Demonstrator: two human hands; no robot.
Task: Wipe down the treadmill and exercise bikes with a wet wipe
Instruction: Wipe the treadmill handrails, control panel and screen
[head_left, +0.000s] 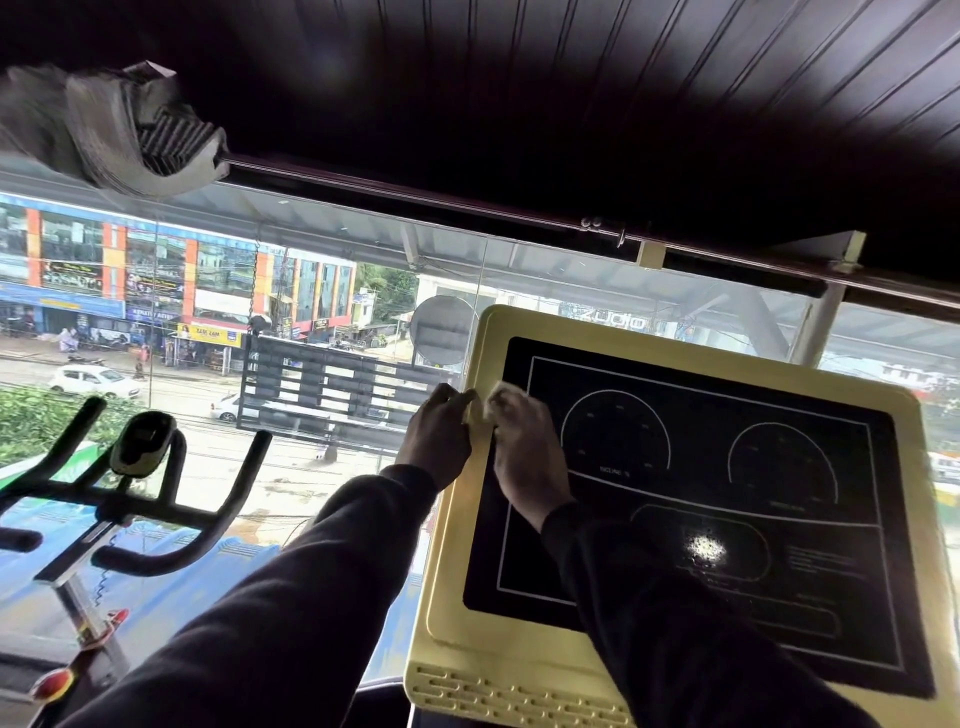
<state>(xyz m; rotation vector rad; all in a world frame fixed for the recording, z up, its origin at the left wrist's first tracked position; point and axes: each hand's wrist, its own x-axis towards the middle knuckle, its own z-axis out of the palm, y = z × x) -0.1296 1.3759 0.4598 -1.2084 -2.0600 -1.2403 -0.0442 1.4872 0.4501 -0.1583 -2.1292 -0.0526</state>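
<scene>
Head camera showed you standing at the treadmill console (675, 519), a pale yellow frame around a black display panel (727, 467) marked with two white dials. It filled the right side of the view and sat tilted in the frame.

Your right hand (524, 447) lay over the upper left corner of the panel, pressing the wet wipe (501, 392) against it. Only a white edge of the wipe showed past your fingers, and I could not tell whether they were curled round it or flat on top.

Your left hand (439, 436) gripped the left edge of the yellow frame, fingers curled round it, just beside the right hand. Both arms were in dark sleeves (291, 587).

A bright spot of reflected light (704, 548) sat on the lower middle of the panel.

To the near left stood an exercise bike (140, 499), with black handlebars and a small display at its centre, well apart from your hands.

Beyond both machines a glass window (311, 291) looked out onto a street with shopfronts and a white car (93, 379). Folded grey cloth (114, 130) hung at the top left under the dark ceiling.
</scene>
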